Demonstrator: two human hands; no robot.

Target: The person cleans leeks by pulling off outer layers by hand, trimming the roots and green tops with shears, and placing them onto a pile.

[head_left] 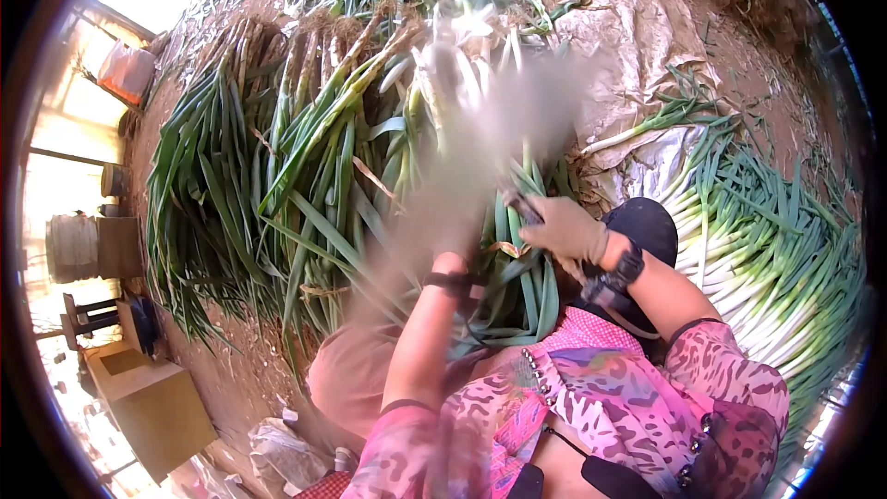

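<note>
My right hand, in a light glove (565,229), is closed round a dark-handled tool, whose far end is hard to make out. A grey motion smear hides my left hand; only the forearm with a dark band shows clearly, and what the fingers hold cannot be seen. Beneath and beside the smear lie long green onions (314,157) with brown roots, in a thick row at the left. White stalks show just above the smear. Some green leaves hang across my lap, below both hands.
At the right lies a large pile of onions with white stems (739,268). A crumpled beige sheet (637,28) covers the ground at the upper right. A cardboard box (157,407) stands at the lower left, with a white bucket (72,248) farther up.
</note>
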